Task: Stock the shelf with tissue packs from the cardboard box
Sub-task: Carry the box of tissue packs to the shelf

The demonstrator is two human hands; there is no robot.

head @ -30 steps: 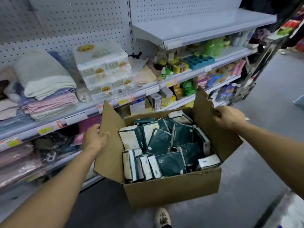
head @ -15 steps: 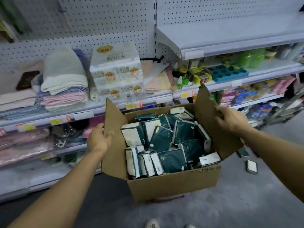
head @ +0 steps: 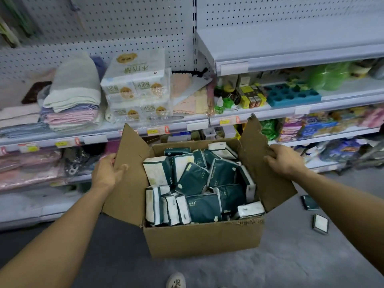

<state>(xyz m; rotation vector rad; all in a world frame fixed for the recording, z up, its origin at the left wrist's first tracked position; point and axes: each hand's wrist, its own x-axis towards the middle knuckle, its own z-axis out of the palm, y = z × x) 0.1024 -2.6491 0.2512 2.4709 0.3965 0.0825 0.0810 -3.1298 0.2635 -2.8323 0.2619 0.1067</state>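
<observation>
At the left of the frame, folded towels [head: 72, 94] sit stacked on the shelf [head: 99, 133]. Just below and right of them, the left hand [head: 107, 172] grips the left flap of the cardboard box [head: 202, 238], thumb inside, fingers curled behind it. The open box fills the centre of the frame, heaped with dark green and white tissue packs [head: 199, 183]. The right hand [head: 285, 161] clasps the torn right flap, fingers curled over its edge. At lower right, two loose packs [head: 315, 214] lie on the grey floor [head: 291, 256].
</observation>
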